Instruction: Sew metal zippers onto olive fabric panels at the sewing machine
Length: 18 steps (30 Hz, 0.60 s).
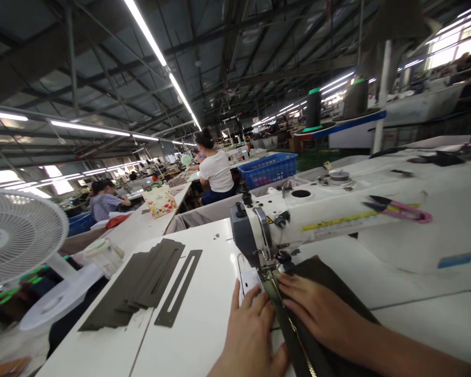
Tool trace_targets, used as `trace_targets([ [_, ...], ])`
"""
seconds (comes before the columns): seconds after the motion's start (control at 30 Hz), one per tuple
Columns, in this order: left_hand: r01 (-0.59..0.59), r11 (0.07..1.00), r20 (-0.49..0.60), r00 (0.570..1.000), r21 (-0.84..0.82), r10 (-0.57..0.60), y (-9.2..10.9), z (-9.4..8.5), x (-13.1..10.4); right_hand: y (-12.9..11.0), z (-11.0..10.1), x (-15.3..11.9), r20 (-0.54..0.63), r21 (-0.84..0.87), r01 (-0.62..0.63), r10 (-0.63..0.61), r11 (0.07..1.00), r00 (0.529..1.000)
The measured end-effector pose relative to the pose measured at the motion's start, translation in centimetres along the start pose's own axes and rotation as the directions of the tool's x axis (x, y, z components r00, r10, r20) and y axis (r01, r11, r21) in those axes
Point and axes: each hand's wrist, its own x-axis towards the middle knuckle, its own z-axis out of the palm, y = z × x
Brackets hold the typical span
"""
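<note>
A white sewing machine stands on the right, its presser foot down at a strip of dark olive fabric. Along that strip runs a gold-toothed zipper, which passes toward me from under the machine head. My left hand lies with fingers spread at the left edge of the strip, its fingertips close to the metal plate. On the other side, my right hand rests flat on the dark olive fabric, fingertips just beside the presser foot. Neither hand is wrapped round anything.
Left of the machine lie a stack of dark olive pieces and one slotted piece. A white fan stands at far left. Pink-handled thread snips rest on the machine arm. Behind are a blue crate and a seated person.
</note>
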Motion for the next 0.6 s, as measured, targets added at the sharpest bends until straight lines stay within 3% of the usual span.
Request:
trace_targets([
  [0.13,-0.01,1.0,-0.157,0.988,0.026,0.014,-1.0,1.6,-0.3,-1.1,1.2,-0.6,0.024,0.042,0.013,-0.014,0.999,1.0],
  [0.23,-0.087,0.996,-0.199,0.976,0.021,0.089,-1.7,2.6,-0.6,-1.0,1.0,-0.6,0.066,0.02,0.026,-0.028,0.999,0.997],
  [0.37,-0.178,0.984,-0.104,0.978,0.01,0.178,-2.0,2.3,-0.4,-0.9,0.7,-0.3,0.089,0.004,0.043,-0.043,0.999,0.995],
  [0.47,-0.172,0.985,0.005,0.985,0.019,0.172,-1.6,1.1,0.2,-1.1,0.7,-0.2,0.086,0.009,0.023,-0.024,1.0,0.996],
  [0.6,-0.153,0.988,0.069,0.986,0.012,0.151,-0.9,-0.1,0.8,-1.4,0.5,-0.1,0.078,0.018,-0.005,0.004,1.0,0.997],
])
